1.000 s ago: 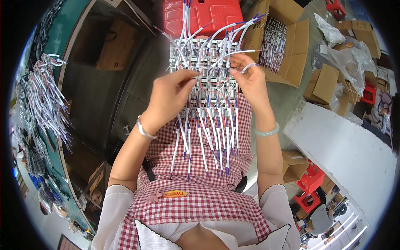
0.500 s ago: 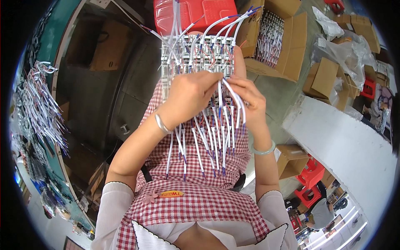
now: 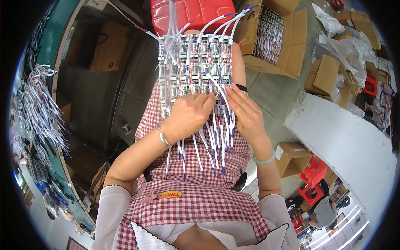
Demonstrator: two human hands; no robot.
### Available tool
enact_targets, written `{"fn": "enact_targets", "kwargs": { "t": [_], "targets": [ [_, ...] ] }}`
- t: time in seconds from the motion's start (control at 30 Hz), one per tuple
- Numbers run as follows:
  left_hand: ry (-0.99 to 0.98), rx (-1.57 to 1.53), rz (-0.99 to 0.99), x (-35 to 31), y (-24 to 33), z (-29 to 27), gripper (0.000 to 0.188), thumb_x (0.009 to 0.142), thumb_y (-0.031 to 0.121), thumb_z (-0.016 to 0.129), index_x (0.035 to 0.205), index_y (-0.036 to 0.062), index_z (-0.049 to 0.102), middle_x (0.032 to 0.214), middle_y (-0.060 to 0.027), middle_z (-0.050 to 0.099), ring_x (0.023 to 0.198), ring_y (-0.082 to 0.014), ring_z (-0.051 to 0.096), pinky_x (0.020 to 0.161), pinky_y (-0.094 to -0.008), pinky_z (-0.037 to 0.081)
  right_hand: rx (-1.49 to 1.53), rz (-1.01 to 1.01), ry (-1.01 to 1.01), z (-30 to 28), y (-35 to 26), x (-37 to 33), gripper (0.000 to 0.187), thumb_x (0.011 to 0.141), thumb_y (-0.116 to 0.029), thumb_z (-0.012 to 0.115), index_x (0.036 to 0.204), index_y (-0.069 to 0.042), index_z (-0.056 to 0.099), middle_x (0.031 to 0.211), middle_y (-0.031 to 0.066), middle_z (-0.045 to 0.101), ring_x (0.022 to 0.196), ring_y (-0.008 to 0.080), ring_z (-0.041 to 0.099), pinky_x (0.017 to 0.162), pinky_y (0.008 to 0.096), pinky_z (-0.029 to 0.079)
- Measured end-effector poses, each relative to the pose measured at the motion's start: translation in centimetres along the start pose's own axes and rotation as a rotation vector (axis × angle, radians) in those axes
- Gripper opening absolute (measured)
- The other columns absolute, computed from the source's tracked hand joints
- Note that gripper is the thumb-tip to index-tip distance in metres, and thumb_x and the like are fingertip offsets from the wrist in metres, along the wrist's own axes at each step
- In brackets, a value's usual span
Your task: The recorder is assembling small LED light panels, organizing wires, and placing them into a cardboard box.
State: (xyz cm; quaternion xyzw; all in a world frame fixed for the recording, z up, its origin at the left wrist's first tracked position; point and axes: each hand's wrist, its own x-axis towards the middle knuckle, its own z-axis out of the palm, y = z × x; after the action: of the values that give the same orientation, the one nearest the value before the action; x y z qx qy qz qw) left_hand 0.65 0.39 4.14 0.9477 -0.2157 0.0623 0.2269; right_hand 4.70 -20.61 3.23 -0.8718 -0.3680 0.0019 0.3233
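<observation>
On my lap rests a grid-like panel [image 3: 166, 83] of small silvery metal parts with thin red and blue wires. White-sleeved wires [image 3: 198, 152] with blue ends hang from its near side over my apron. My left hand [image 3: 189, 114] is closed in a pinch at the panel's near rows; what lies between its fingertips is hidden. To its right, my right hand [image 3: 250, 114] lies with fingers stretched out and close together, fingertips against the panel's right edge. One white-sleeved wire [image 3: 218, 86] curves up between the two hands, its blue end pointing away from me.
Beyond the panel is a red plastic stool [image 3: 193, 16]. An opened cardboard box [image 3: 293, 46] at far right holds similar wired panels. A bundle of white-sleeved wires [image 3: 41, 108] hangs at left by a green-edged table. A white ledge [image 3: 333, 129] runs along the right.
Both hands have moved down toward me on the panel. My right hand has let go of the white-sleeved wire and straightened its fingers; that wire now bends up over the panel.
</observation>
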Motion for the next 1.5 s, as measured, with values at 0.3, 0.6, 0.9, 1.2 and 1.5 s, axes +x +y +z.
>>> {"fn": "enact_targets", "kwargs": {
  "t": [0.3, 0.6, 0.9, 1.2, 1.5],
  "targets": [
    [-0.110, -0.006, -0.007, 0.0, 0.1, -0.7, 0.034, 0.079, 0.004, 0.062, 0.112, -0.0069, 0.062, 0.072, -0.0080, 0.058, 0.061, -0.0210, 0.061, 0.055, -0.0331, 0.050, -0.131, -0.070, -0.094, -0.7, -1.1, 0.6, 0.034, 0.082, -0.003, 0.056, 0.114, 0.003, 0.067, 0.125, 0.0110, 0.064, 0.124, 0.0247, 0.057, 0.099, 0.0391, 0.047],
    [-0.142, 0.004, -0.006, 0.0, -0.3, -0.3, 0.033, 0.085, 0.014, 0.065, 0.112, -0.0048, 0.063, 0.071, -0.0070, 0.059, 0.062, -0.0202, 0.062, 0.054, -0.0324, 0.050, -0.183, -0.086, -0.168, -0.4, -1.7, 0.0, 0.038, 0.084, -0.007, 0.054, 0.118, 0.004, 0.064, 0.131, 0.0137, 0.061, 0.126, 0.0259, 0.055, 0.103, 0.0406, 0.044],
    [-0.065, -0.018, -0.021, -1.0, -0.2, 0.0, 0.035, 0.085, 0.014, 0.066, 0.115, -0.0023, 0.062, 0.075, -0.0068, 0.058, 0.065, -0.0202, 0.061, 0.059, -0.0331, 0.050, -0.144, 0.087, -0.231, 0.3, -4.1, -2.7, 0.055, 0.084, -0.001, 0.049, 0.139, 0.005, 0.046, 0.146, 0.0203, 0.046, 0.139, 0.0336, 0.041, 0.111, 0.0446, 0.036],
    [0.040, -0.301, -0.138, -1.7, -0.8, -1.2, 0.033, 0.083, -0.002, 0.065, 0.116, 0.0003, 0.064, 0.083, -0.0109, 0.065, 0.071, -0.0247, 0.065, 0.061, -0.0334, 0.052, 0.156, 0.251, 0.156, -1.7, -4.2, -3.2, 0.036, 0.084, 0.008, 0.052, 0.117, 0.003, 0.064, 0.113, 0.0182, 0.065, 0.103, 0.0351, 0.062, 0.087, 0.0418, 0.050],
    [0.314, -0.508, -0.654, -0.7, -3.3, -3.5, 0.017, 0.090, 0.002, 0.063, 0.105, -0.0012, 0.069, 0.082, -0.0134, 0.069, 0.067, -0.0182, 0.066, 0.063, -0.0288, 0.051, 0.385, 0.199, 0.207, 0.5, -1.1, 6.5, 0.032, 0.084, -0.002, 0.066, 0.116, -0.001, 0.066, 0.128, 0.0142, 0.060, 0.126, 0.0322, 0.048, 0.107, 0.0412, 0.036]
  ]
}}
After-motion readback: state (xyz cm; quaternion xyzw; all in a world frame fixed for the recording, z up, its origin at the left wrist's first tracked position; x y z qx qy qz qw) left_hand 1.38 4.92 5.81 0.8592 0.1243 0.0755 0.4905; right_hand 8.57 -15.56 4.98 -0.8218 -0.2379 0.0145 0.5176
